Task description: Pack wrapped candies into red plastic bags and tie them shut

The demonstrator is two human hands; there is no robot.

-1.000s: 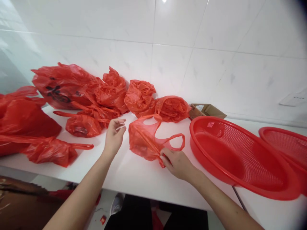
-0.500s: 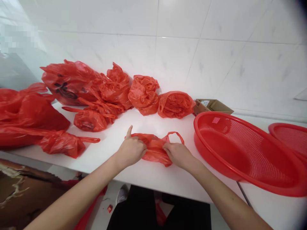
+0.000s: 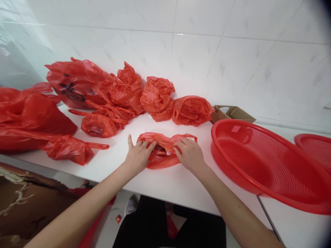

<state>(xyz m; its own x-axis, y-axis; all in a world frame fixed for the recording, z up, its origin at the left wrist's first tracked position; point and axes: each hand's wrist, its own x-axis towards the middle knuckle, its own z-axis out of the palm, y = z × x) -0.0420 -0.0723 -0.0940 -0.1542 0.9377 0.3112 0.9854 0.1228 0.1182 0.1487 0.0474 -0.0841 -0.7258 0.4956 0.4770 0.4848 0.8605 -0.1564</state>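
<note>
A small red plastic bag (image 3: 165, 164) lies on the white table in front of me, its mouth spread apart. Inside it, small red wrapped packets (image 3: 160, 152) show through the opening. At the bag's left side, my left hand (image 3: 138, 154) grips the rim, with one finger sticking up away from the plastic. My right hand (image 3: 191, 155) holds the opposite side of the rim, its fingers bent over the edge near a bag handle. The packets are partly covered by the bag and my left fingertips.
Filled red bags, including a tied one (image 3: 99, 124), stand along the wall and on the left. A large red plastic basket (image 3: 245, 165) sits to the right, with another basket (image 3: 314, 148) beyond. Behind it is an open cardboard box (image 3: 234, 113). The table's front edge runs near my body.
The bag, closed over and crumpled before, now gapes open and shows packets inside. Both hands have shifted slightly upward along its rim.
</note>
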